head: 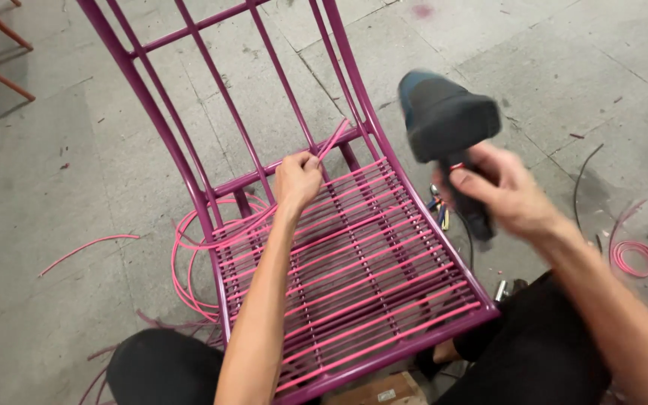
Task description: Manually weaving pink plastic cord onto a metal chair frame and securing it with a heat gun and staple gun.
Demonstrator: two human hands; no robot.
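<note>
Across the whole frame lies the grey concrete floor (pixel 54 300), cracked and scuffed. At the centre stands the purple metal chair frame (pixel 189 172), its back bars running to the upper left of the frame and its seat reaching down to the bottom centre; pink cord rows (pixel 369 262) are strung side by side across the seat. Our knees in black trousers (pixel 556 337) sit at the lower left and lower right, either side of the seat's front edge.

Right of centre our right hand (pixel 508 195) is closed tight around the handle of a dark heat gun (pixel 444 120), whose blurred body tilts up towards the upper middle of the frame, above the seat's right rail. At the middle of the frame our left hand (pixel 298 180) rests at the back of the seat, thumb and fingers pinched shut on the loose pink cord end (pixel 333 139), which sticks up to the right beside a back bar.

Slack pink cord loops (pixel 189 255) lie on the floor left of the seat, and a small pink cord coil (pixel 634 255) lies at the right edge.
</note>
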